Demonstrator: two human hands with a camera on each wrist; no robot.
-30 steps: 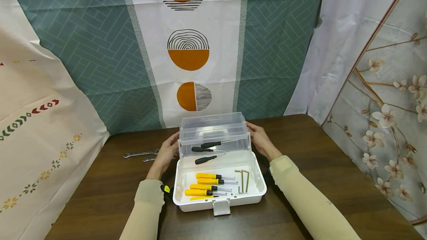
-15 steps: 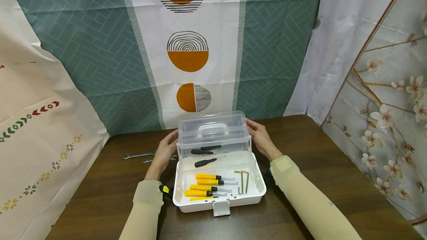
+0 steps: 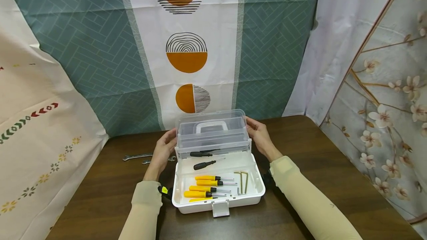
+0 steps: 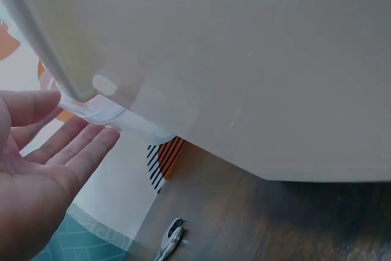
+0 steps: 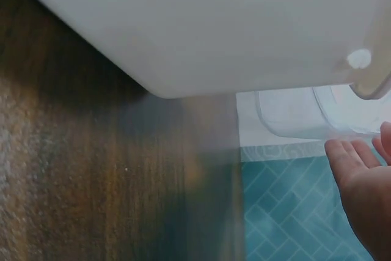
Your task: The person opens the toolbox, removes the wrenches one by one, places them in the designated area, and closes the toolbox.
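A white toolbox [image 3: 190,208] with its clear plastic lid [image 3: 230,116] raised stands on the table. My left hand [image 3: 163,151] is at the lid's left side and my right hand [image 3: 261,138] at its right. In the left wrist view the fingers [image 4: 85,157] stretch out beside the lid's edge, thumb apart. The right wrist view shows the fingers [image 5: 343,154] nearly straight beside the lid. Several yellow screwdrivers [image 3: 197,194] lie in the box with gold hex keys [image 3: 246,182]. Behind them are black screwdrivers [image 3: 202,166], one partly hidden by the lid's lower edge.
Wrenches [image 3: 136,156] lie on the brown wooden table [image 3: 103,195] to the left, partly behind the left forearm. A white latch [image 3: 220,209] hangs at the box's front. Patterned cloths [image 3: 277,55] hang behind the table and on both sides.
The lid has tilted, and its handle shows more fully. The black screwdrivers appear lower, one now more hidden. Both hands stay at the lid's sides; the toolbox base stays put.
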